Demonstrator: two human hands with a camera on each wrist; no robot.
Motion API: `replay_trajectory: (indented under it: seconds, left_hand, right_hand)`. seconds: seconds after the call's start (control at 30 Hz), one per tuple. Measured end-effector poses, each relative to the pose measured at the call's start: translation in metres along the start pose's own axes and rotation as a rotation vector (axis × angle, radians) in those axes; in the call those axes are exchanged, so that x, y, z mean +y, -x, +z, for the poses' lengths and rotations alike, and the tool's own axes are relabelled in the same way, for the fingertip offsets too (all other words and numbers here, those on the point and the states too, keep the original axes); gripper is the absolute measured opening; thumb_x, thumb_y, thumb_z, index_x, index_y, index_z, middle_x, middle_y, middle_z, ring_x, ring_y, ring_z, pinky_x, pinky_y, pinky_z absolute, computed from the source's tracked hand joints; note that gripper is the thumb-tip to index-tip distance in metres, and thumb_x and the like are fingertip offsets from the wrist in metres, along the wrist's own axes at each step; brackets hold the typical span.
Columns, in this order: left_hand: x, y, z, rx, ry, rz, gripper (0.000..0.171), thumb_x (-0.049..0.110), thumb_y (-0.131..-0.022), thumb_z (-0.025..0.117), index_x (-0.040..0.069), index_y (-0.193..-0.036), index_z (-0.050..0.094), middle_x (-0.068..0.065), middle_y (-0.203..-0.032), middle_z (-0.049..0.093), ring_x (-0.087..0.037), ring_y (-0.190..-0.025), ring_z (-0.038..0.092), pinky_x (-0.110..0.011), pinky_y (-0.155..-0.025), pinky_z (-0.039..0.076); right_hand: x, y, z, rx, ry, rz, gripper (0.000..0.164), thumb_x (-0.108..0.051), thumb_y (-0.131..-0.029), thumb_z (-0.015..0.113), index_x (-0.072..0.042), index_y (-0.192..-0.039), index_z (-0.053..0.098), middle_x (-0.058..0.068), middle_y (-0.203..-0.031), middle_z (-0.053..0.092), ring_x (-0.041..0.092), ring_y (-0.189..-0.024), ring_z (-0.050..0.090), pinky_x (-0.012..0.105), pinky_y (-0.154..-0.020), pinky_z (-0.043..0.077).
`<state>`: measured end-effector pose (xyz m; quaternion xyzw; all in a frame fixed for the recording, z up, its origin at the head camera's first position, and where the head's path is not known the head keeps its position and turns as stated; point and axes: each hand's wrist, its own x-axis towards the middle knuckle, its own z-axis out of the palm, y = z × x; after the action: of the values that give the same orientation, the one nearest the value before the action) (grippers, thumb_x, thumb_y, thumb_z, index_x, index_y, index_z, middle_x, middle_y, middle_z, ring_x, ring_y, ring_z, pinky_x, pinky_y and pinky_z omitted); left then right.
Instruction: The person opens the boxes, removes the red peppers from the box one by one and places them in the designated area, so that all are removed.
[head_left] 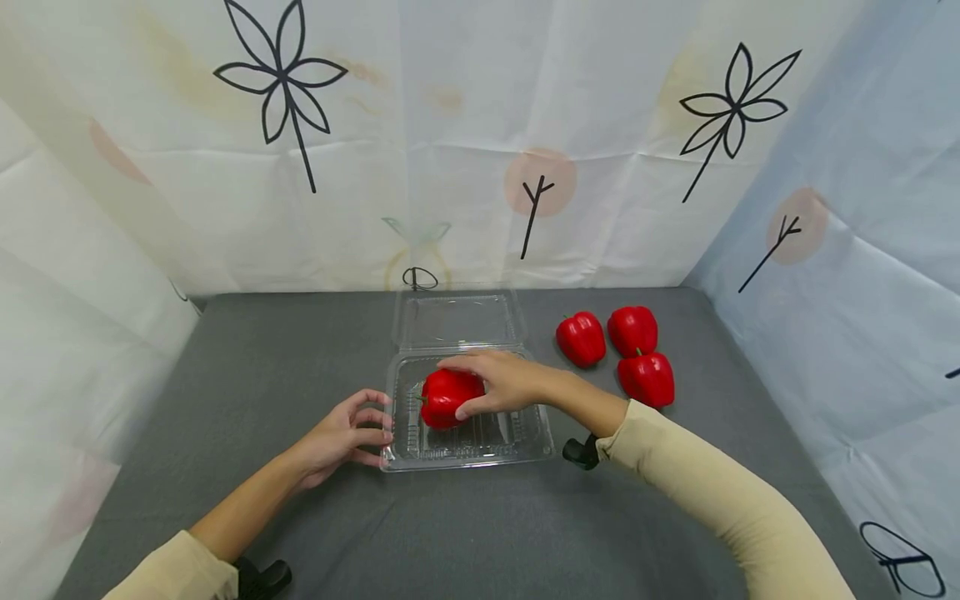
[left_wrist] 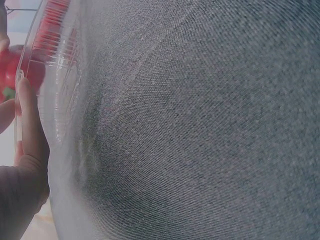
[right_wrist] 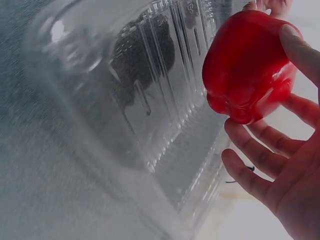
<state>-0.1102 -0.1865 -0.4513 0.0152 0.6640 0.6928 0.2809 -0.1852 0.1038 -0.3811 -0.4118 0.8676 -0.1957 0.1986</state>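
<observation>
A glossy red bell pepper [head_left: 444,400] with a green stem is in my right hand [head_left: 504,382]. Thumb and fingers grip it from its right side, as the right wrist view [right_wrist: 250,65] also shows. The pepper is over the base of a clear plastic clamshell container [head_left: 517,450]; whether it touches the bottom I cannot tell. My left hand [head_left: 348,437] holds the container's left rim, fingertips at the edge. In the left wrist view the thumb [left_wrist: 31,120] lies against the outside of the rim.
Three more red bell peppers, one at the left [head_left: 581,339], one at the back [head_left: 633,331] and one in front [head_left: 647,379], lie right of the container. Its lid [head_left: 459,321] is folded back. A grey cloth [head_left: 300,350] covers the table; printed white curtains [head_left: 450,108] surround it.
</observation>
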Motion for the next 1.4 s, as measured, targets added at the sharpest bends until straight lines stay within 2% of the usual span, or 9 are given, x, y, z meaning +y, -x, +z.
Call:
replay_trajectory:
  seconds: [0.13, 0.27, 0.57, 0.83, 1.0, 1.23, 1.33, 1.4]
  left_hand:
    - [0.000, 0.000, 0.000, 0.000, -0.004, 0.002, 0.052, 0.001, -0.091, 0.066, 0.001, -0.133, 0.035, -0.015, -0.107, 0.055, -0.023, -0.086, 0.062, -0.045, -0.073, 0.061]
    - [0.000, 0.000, 0.001, 0.006, -0.008, 0.005, 0.053, 0.001, -0.090, 0.068, 0.002, -0.132, 0.036, -0.013, -0.105, 0.055, -0.023, -0.085, 0.062, -0.045, -0.072, 0.061]
    - [-0.002, 0.000, 0.000, -0.007, -0.007, 0.016, 0.053, 0.002, -0.090, 0.069, 0.002, -0.132, 0.035, -0.012, -0.105, 0.054, -0.023, -0.085, 0.063, -0.045, -0.073, 0.061]
    - [-0.001, 0.000, 0.001, -0.013, -0.006, 0.023, 0.053, 0.002, -0.091, 0.068, 0.001, -0.132, 0.035, -0.012, -0.105, 0.054, -0.022, -0.085, 0.062, -0.045, -0.073, 0.061]
    - [0.000, 0.000, 0.001, -0.010, -0.008, 0.023, 0.052, 0.001, -0.091, 0.068, 0.001, -0.131, 0.035, -0.012, -0.105, 0.054, -0.022, -0.084, 0.062, -0.045, -0.073, 0.061]
    - [-0.001, 0.000, 0.001, -0.008, -0.013, 0.023, 0.052, 0.001, -0.091, 0.067, 0.001, -0.131, 0.035, -0.012, -0.105, 0.054, -0.023, -0.085, 0.062, -0.046, -0.073, 0.061]
    - [-0.001, 0.000, 0.001, -0.008, -0.011, 0.025, 0.051, 0.001, -0.091, 0.067, 0.002, -0.131, 0.036, -0.012, -0.105, 0.054, -0.023, -0.085, 0.062, -0.046, -0.073, 0.060]
    - [-0.001, 0.000, 0.001, -0.006, -0.010, 0.024, 0.051, 0.000, -0.091, 0.067, 0.002, -0.131, 0.036, -0.012, -0.105, 0.054, -0.023, -0.085, 0.062, -0.046, -0.073, 0.060]
  right_hand:
    - [0.003, 0.013, -0.005, 0.027, 0.025, 0.008, 0.070, -0.042, -0.089, 0.073, -0.021, -0.150, 0.045, 0.007, -0.141, 0.053, 0.025, -0.127, 0.051, 0.046, -0.098, 0.049]
    - [0.009, 0.026, -0.009, 0.066, 0.024, 0.018, 0.069, -0.043, -0.088, 0.073, -0.026, -0.149, 0.046, 0.005, -0.134, 0.057, 0.022, -0.119, 0.055, 0.045, -0.092, 0.051]
    - [0.022, 0.053, -0.017, 0.201, 0.015, 0.051, 0.071, -0.046, -0.085, 0.075, -0.026, -0.148, 0.048, 0.004, -0.124, 0.060, 0.017, -0.103, 0.060, 0.034, -0.079, 0.055]
    - [0.031, 0.074, -0.023, 0.317, 0.001, 0.098, 0.070, -0.044, -0.081, 0.079, -0.025, -0.144, 0.052, 0.003, -0.120, 0.061, 0.019, -0.101, 0.058, 0.038, -0.078, 0.056]
    - [0.035, 0.087, -0.025, 0.350, -0.022, 0.138, 0.071, -0.042, -0.079, 0.080, -0.027, -0.143, 0.053, 0.001, -0.124, 0.062, 0.025, -0.116, 0.054, 0.045, -0.082, 0.056]
    - [0.047, 0.103, -0.024, 0.460, -0.037, 0.168, 0.074, -0.041, -0.079, 0.082, -0.024, -0.144, 0.051, 0.002, -0.116, 0.060, 0.020, -0.099, 0.056, 0.038, -0.075, 0.056]
    - [0.053, 0.110, -0.023, 0.525, -0.030, 0.174, 0.073, -0.039, -0.080, 0.081, -0.021, -0.143, 0.050, 0.004, -0.120, 0.060, 0.020, -0.101, 0.055, 0.042, -0.076, 0.057]
    - [0.057, 0.115, -0.023, 0.557, -0.020, 0.176, 0.071, -0.037, -0.081, 0.081, -0.020, -0.143, 0.051, 0.003, -0.116, 0.060, 0.020, -0.099, 0.055, 0.042, -0.075, 0.057]
